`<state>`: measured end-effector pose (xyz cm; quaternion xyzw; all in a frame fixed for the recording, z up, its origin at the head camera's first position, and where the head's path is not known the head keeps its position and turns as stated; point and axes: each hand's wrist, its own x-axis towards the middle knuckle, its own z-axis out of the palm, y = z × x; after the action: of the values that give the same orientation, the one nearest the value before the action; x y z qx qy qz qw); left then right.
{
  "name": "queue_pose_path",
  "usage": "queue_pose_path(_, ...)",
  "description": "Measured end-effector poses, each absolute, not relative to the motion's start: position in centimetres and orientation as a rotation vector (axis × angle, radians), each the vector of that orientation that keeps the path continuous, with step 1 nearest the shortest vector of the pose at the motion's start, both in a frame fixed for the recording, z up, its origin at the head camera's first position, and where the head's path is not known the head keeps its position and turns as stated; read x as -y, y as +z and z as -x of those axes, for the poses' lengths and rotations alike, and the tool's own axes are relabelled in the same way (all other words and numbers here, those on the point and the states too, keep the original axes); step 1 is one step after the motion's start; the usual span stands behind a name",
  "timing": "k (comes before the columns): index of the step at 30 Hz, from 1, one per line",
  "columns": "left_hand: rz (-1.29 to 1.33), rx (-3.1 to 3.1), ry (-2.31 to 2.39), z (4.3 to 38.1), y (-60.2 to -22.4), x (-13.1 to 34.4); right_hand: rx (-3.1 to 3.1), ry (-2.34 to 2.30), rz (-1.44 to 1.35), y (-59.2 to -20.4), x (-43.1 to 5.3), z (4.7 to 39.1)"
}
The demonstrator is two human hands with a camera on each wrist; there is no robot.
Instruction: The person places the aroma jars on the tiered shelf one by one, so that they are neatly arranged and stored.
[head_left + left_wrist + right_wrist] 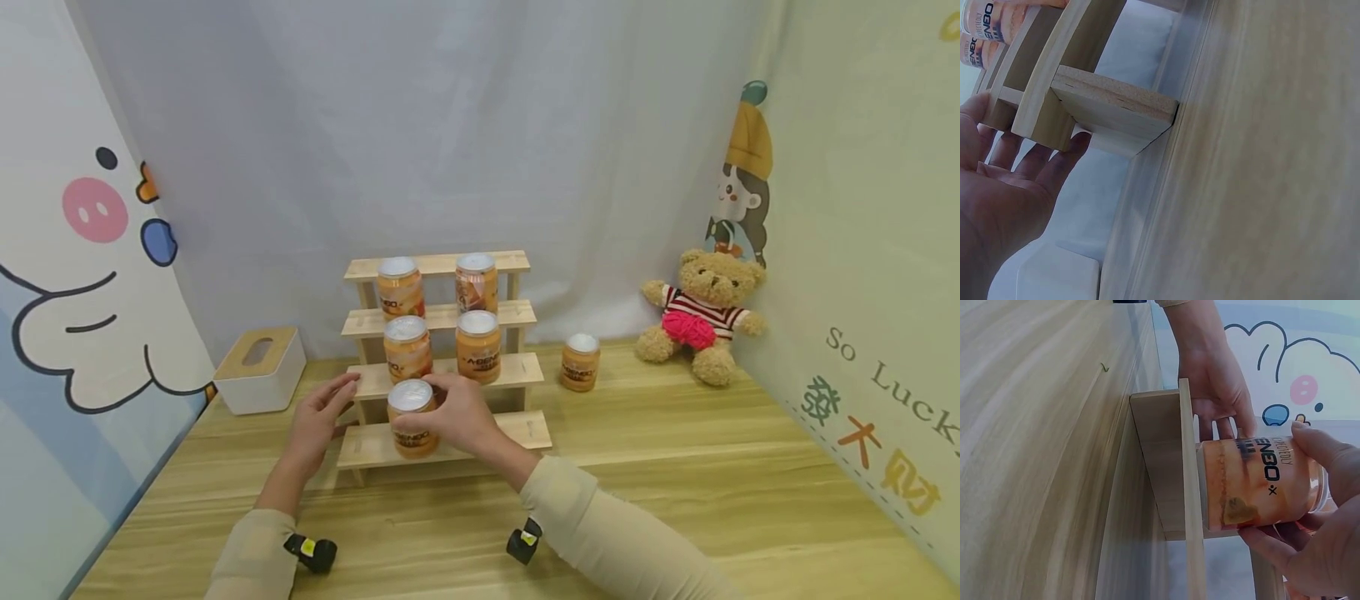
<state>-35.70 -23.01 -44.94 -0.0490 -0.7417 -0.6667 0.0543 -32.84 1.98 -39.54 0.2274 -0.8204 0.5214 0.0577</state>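
Observation:
My right hand (453,414) grips an orange-labelled can (412,425) with a silver lid, thumb on one side and fingers on the other. The can stands upright on the lowest board of a stepped wooden rack (517,429), left of its middle. At the rack's left end is my left hand (315,421); in the left wrist view its spread fingers (1063,162) touch the board ends. Behind the gripped can, two similar cans (478,354) stand on the third board from the top, with two more (476,287) on the second.
Another such can (581,367) stands on the table right of the rack. A white tissue box (258,387) with a wooden top sits at the left. A teddy bear (708,308) leans by the right wall. A grey curtain (600,150) hangs behind the rack.

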Motion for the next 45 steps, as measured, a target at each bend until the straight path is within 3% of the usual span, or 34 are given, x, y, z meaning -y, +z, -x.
queue_pose_path(15, 0.155, 2.260, -2.028, 35.8, -44.9, 23.0, 2.432, 1.640, -0.675, -40.0, -2.9, 32.5)
queue_pose_path(29, 0.168, 2.273, -2.019, 35.8, -44.8, 23.1, 2.253, 1.753, -0.762, -37.3, -9.9, 29.9)
queue_pose_path(34, 0.161, 2.278, -2.022, 35.6, -44.8, 23.0, 2.200, 1.686, -0.701, -37.0, -13.5, 30.8)
queue_pose_path(45, 0.164, 2.282, -2.017, 35.6, -44.8, 23.1, 2.106, 1.538, -0.276, -38.2, -20.5, 35.4)
